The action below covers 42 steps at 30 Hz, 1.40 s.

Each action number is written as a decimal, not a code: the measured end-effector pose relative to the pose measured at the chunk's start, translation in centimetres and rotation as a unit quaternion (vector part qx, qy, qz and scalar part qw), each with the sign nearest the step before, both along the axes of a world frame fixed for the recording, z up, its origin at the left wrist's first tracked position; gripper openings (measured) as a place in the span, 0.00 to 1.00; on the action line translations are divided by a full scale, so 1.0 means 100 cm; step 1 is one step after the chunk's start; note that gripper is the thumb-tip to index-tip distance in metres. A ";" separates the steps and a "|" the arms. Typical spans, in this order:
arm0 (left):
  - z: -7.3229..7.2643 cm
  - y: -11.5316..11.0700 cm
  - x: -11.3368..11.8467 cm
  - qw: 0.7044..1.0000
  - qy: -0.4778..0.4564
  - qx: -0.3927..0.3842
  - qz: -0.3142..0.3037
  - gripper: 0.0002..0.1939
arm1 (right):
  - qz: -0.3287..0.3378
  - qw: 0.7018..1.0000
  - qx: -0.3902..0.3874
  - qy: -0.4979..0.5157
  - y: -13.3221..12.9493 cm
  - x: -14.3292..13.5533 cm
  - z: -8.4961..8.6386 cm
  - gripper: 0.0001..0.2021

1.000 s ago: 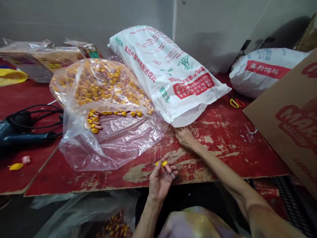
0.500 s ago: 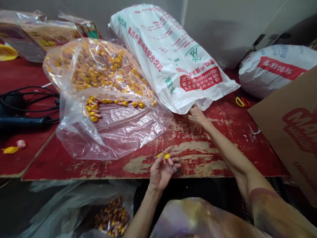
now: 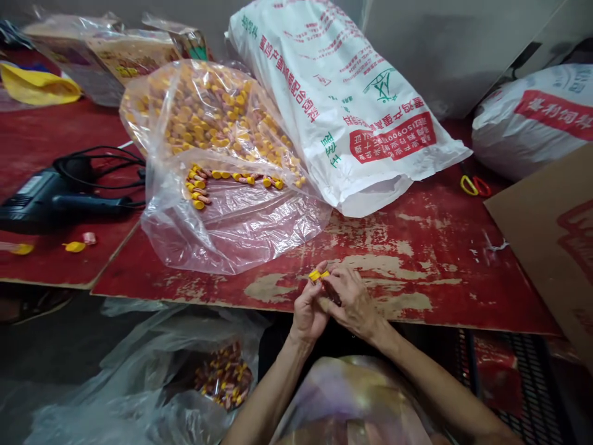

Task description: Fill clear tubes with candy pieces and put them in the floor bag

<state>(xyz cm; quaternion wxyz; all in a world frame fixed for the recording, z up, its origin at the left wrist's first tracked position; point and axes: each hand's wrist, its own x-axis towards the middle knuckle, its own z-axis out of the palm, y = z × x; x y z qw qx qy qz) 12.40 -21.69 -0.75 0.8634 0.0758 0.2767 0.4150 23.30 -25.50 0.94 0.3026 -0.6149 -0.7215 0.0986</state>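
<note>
Two tubes (image 3: 315,275), handled at the edge of the tabletop (image 3: 454,247)

Tubes: yellow-capped, held at the near edge, caps up; bodies mostly hidden by fingers.
Left grip (image 3: 308,316): curled about the tubes, grasping them.
Right grip (image 3: 357,303): fingers laid beside the caps; whether anything is pinched cannot be told.
Stock: more tubes, in a clear bag (image 3: 241,244), well apart from both grips.
Handling, as judged: the tubes are best cradled firmly by the left grip, caps together, with fine adjustment left to the right fingertips. Hard squeezing at the caps is better avoided, lest one be loosened.
</note>
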 end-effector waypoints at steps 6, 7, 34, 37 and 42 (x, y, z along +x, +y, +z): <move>0.005 -0.010 -0.009 0.996 0.049 0.002 0.074 0.16 | 0.060 0.998 -0.016 -0.008 0.002 -0.017 0.004 0.11; 0.008 -0.011 -0.016 0.994 0.059 0.009 0.088 0.16 | 0.090 0.996 -0.012 0.022 0.002 -0.018 0.005 0.12; -0.048 0.007 -0.196 0.638 0.642 0.133 0.403 0.14 | -0.002 0.995 0.062 0.078 0.065 0.034 -0.047 0.17; -0.011 0.050 -0.165 0.636 0.607 0.284 0.382 0.10 | -0.033 0.993 0.077 0.085 0.076 0.040 -0.051 0.17; 0.015 0.133 -0.127 0.581 0.652 0.423 0.241 0.12 | -0.016 0.992 0.124 0.007 0.069 0.038 -0.072 0.17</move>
